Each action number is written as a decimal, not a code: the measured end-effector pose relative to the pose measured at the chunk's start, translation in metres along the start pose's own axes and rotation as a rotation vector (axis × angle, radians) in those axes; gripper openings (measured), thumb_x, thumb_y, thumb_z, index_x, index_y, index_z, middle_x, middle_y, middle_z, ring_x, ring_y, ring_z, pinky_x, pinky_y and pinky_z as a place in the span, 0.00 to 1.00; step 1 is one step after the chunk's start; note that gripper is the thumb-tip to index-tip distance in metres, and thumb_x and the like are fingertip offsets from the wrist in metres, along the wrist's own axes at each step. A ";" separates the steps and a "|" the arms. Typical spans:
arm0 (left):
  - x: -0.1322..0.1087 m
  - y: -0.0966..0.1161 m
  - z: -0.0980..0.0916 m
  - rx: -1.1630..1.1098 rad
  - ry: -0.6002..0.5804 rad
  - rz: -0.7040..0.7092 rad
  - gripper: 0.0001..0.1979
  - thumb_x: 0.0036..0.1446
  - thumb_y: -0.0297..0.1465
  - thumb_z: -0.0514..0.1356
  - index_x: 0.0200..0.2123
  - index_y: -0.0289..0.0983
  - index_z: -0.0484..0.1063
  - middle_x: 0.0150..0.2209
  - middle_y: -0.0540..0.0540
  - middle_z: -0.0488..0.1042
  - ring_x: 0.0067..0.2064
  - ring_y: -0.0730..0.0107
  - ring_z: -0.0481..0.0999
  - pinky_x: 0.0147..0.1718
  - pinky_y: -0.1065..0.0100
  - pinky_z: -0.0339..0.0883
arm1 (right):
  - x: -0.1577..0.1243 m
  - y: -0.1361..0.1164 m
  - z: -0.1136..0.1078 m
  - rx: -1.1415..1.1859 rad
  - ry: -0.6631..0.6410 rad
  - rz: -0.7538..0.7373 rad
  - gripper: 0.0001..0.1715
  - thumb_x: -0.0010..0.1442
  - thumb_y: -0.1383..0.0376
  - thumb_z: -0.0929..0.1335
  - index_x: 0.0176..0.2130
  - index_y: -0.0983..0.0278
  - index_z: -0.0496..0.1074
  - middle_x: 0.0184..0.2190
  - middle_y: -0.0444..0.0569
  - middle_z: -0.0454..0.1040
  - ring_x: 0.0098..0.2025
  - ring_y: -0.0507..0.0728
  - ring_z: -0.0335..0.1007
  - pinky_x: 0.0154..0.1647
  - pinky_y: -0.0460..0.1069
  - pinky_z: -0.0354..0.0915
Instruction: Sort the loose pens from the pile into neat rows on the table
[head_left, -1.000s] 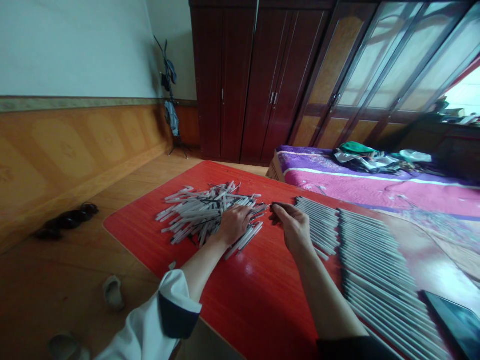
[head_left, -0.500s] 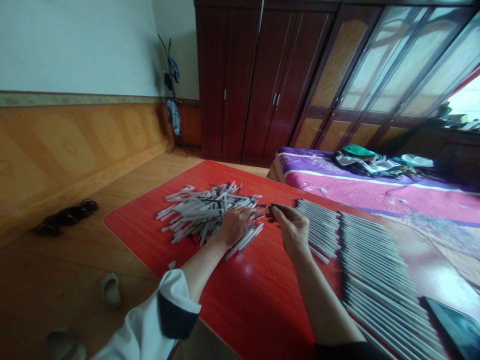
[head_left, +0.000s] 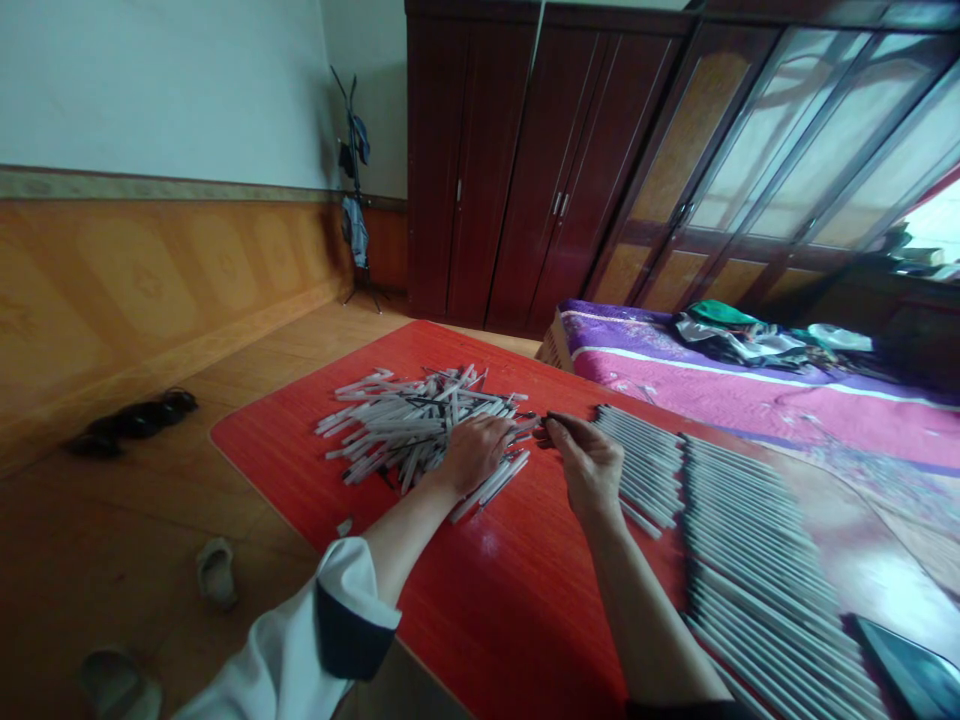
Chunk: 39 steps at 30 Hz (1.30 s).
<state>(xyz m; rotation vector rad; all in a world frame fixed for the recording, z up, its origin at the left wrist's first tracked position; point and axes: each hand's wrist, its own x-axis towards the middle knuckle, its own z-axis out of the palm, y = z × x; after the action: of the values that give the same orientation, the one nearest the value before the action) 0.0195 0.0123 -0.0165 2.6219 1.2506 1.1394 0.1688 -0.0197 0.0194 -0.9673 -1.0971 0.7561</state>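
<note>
A loose heap of thin whitish sticks with dark ends (head_left: 397, 420) lies on the red table (head_left: 517, 590). My left hand (head_left: 474, 458) rests at the heap's right edge, its fingers curled around thin sticks that point to the right. Just across a small gap, my right hand (head_left: 591, 462) has thumb and forefinger pinched on a small dark piece, possibly a stick's end; its exact kind is too small to tell. Beside that hand lies a short row of aligned sticks (head_left: 637, 455), and closer to me a longer row (head_left: 757, 540), dark ends all to the left.
A dark phone-like slab (head_left: 911, 660) lies at the table's right. Behind the table stands a bed (head_left: 675, 385) with clothes on it. Dark wardrobes (head_left: 510, 180) and a coat stand (head_left: 356, 200) line the back. Slippers (head_left: 216, 572) sit on the floor at left.
The view has shifted slightly. Both hands stay in nearly the same place, the right one still pinching the dark piece near the left hand's fingers.
</note>
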 end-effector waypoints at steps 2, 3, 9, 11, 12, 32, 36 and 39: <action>-0.001 -0.001 0.001 0.001 0.003 0.000 0.09 0.62 0.29 0.50 0.42 0.38 0.68 0.37 0.47 0.75 0.41 0.66 0.72 0.42 0.66 0.64 | 0.000 0.001 0.000 -0.007 0.002 -0.008 0.12 0.45 0.61 0.73 0.31 0.65 0.77 0.22 0.47 0.76 0.23 0.53 0.72 0.26 0.48 0.69; -0.001 -0.001 0.001 0.001 0.004 0.000 0.09 0.62 0.29 0.50 0.42 0.38 0.68 0.37 0.47 0.75 0.41 0.66 0.72 0.42 0.66 0.64 | 0.000 0.001 0.000 -0.016 0.003 -0.007 0.12 0.45 0.61 0.73 0.31 0.65 0.77 0.22 0.47 0.76 0.23 0.53 0.72 0.26 0.48 0.69; -0.002 -0.003 0.002 -0.023 0.008 0.001 0.10 0.62 0.30 0.50 0.42 0.38 0.69 0.38 0.46 0.75 0.42 0.66 0.72 0.43 0.65 0.64 | 0.001 0.002 -0.002 -0.047 -0.018 -0.003 0.11 0.47 0.61 0.72 0.32 0.65 0.77 0.23 0.47 0.76 0.23 0.52 0.71 0.26 0.47 0.68; -0.002 -0.002 0.002 -0.032 0.016 0.002 0.10 0.63 0.31 0.49 0.42 0.38 0.69 0.38 0.46 0.75 0.42 0.66 0.72 0.43 0.65 0.64 | 0.001 0.003 -0.003 -0.061 -0.037 -0.015 0.11 0.47 0.61 0.72 0.32 0.65 0.77 0.23 0.47 0.76 0.23 0.52 0.71 0.27 0.47 0.68; -0.002 -0.002 0.002 -0.034 0.018 0.005 0.10 0.63 0.31 0.49 0.42 0.38 0.69 0.38 0.46 0.75 0.42 0.66 0.72 0.43 0.65 0.65 | 0.001 0.004 -0.003 -0.067 -0.041 -0.020 0.11 0.48 0.61 0.72 0.32 0.65 0.77 0.23 0.47 0.76 0.24 0.52 0.71 0.27 0.47 0.69; 0.001 0.000 -0.002 -0.092 0.033 0.010 0.14 0.63 0.36 0.47 0.42 0.37 0.70 0.38 0.46 0.76 0.42 0.66 0.74 0.42 0.66 0.65 | 0.003 0.009 -0.006 -0.293 0.050 0.001 0.19 0.50 0.53 0.69 0.31 0.67 0.72 0.21 0.49 0.75 0.22 0.55 0.72 0.24 0.49 0.69; 0.001 0.003 -0.003 -0.173 0.005 0.011 0.15 0.64 0.36 0.46 0.45 0.38 0.68 0.41 0.46 0.75 0.44 0.68 0.74 0.43 0.68 0.66 | 0.003 0.011 -0.006 -0.176 0.024 0.037 0.18 0.48 0.55 0.70 0.32 0.68 0.72 0.22 0.48 0.75 0.22 0.54 0.72 0.24 0.49 0.69; 0.000 0.003 -0.002 -0.182 0.007 -0.011 0.14 0.64 0.34 0.46 0.44 0.37 0.68 0.40 0.45 0.75 0.43 0.67 0.74 0.41 0.68 0.67 | 0.003 0.010 -0.005 -0.042 0.013 0.069 0.19 0.47 0.56 0.71 0.35 0.68 0.73 0.24 0.48 0.76 0.24 0.54 0.72 0.24 0.49 0.69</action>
<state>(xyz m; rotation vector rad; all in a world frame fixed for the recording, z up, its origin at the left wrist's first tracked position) 0.0205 0.0098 -0.0136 2.4782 1.1031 1.1995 0.1743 -0.0147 0.0105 -1.0486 -1.0765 0.7842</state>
